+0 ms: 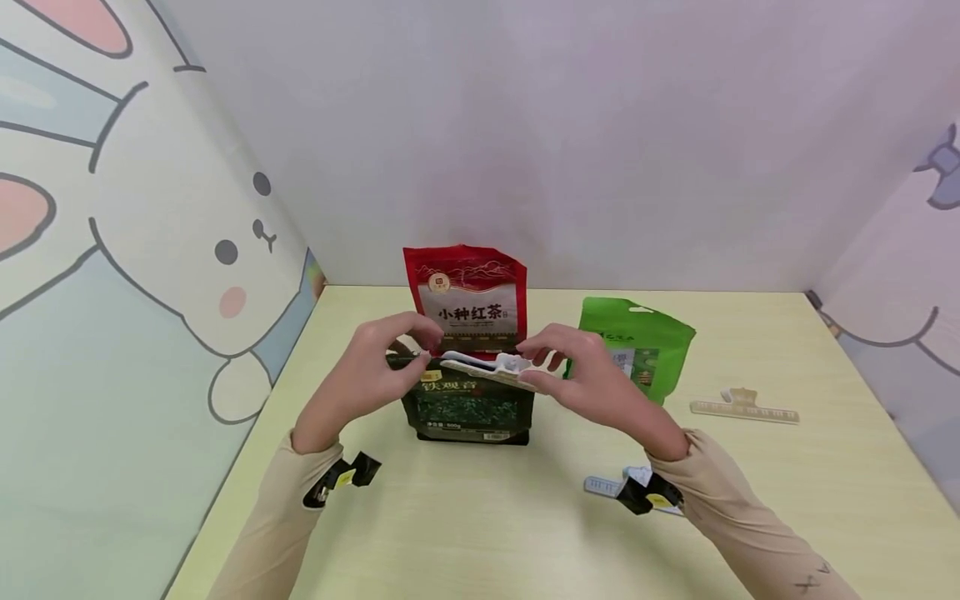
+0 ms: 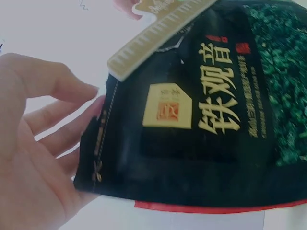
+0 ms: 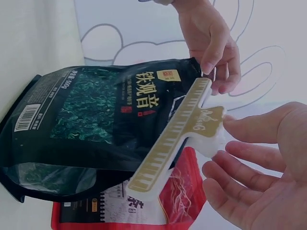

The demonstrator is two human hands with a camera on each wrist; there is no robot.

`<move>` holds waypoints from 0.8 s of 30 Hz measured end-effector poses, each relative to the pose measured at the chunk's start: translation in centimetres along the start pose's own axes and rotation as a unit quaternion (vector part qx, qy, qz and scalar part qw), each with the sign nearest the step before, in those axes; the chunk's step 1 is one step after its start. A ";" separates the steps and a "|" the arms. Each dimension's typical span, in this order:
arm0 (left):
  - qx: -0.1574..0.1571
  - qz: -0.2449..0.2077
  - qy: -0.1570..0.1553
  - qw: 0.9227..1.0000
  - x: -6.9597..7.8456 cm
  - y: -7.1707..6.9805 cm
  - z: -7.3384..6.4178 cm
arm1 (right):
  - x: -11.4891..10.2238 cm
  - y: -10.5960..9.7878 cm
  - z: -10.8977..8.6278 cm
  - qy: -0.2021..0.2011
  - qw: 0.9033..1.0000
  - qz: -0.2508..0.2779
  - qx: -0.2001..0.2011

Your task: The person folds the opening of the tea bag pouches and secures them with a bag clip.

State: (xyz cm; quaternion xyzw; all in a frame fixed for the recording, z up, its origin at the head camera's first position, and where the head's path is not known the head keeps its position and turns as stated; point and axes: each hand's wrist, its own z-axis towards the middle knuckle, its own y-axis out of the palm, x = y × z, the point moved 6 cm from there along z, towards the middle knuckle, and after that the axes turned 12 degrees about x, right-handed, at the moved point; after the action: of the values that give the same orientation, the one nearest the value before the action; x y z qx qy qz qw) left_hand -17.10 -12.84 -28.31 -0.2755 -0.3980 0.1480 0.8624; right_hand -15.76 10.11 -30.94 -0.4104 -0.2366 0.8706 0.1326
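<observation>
A dark green-black tea bag stands upright on the table. Across its top runs a piano-key bag clip, gold in front and white behind, set at a slant. My right hand holds the clip's handle lightly between thumb and fingertips. At the bag's upper left corner is my left hand, its thumb beside the edge and some fingers behind the bag; the fingers look loose. Behind stands a red tea bag. A green tea bag leans to the right, partly covered by my right hand.
To the right, a beige bag clip lies on the table. Nearer me is a blue bag clip, partly hidden by the right wrist camera. A pale wall rises behind, with a rabbit-patterned wall on the left.
</observation>
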 end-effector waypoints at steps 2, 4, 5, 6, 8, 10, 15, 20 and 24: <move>0.008 -0.015 0.004 1.000 0.4 0.0 0.3 | -0.1 -0.5 0.0 -0.004 1.000 -0.004 0.006; 0.020 -0.024 0.009 0.999 0.7 0.1 0.7 | -0.2 -1.0 0.1 -0.007 1.000 -0.008 0.016; 0.027 -0.026 0.010 0.999 0.9 0.2 0.9 | -0.3 -1.3 0.1 -0.010 1.000 -0.010 0.022; 0.033 -0.026 0.011 0.999 1.0 0.2 1.1 | -0.4 -1.6 0.1 -0.015 0.999 -0.012 0.029; 0.043 -0.031 0.007 0.999 1.3 0.4 1.4 | -0.6 -2.1 0.2 -0.026 0.999 -0.017 0.041; 0.050 -0.031 0.004 0.998 1.6 0.7 1.8 | -0.7 -2.6 0.1 -0.034 0.998 -0.018 0.052; 0.057 -0.027 0.007 0.998 2.4 1.7 2.5 | -0.7 -4.1 0.0 -0.042 0.996 -0.017 0.076; 0.063 -0.050 0.011 0.997 3.3 2.5 3.2 | -0.7 -5.9 -0.2 -0.039 0.994 -0.040 0.089; 0.065 -0.060 0.014 0.996 3.9 3.2 3.8 | -0.7 -7.2 -0.5 -0.034 0.994 -0.058 0.091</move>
State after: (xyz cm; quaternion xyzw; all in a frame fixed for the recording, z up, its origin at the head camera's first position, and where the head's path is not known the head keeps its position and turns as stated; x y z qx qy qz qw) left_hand -17.58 -7.07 -25.83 -0.1964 -0.3908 0.1176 0.8915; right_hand -14.69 16.06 -27.01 -0.3525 -0.1838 0.8928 0.2118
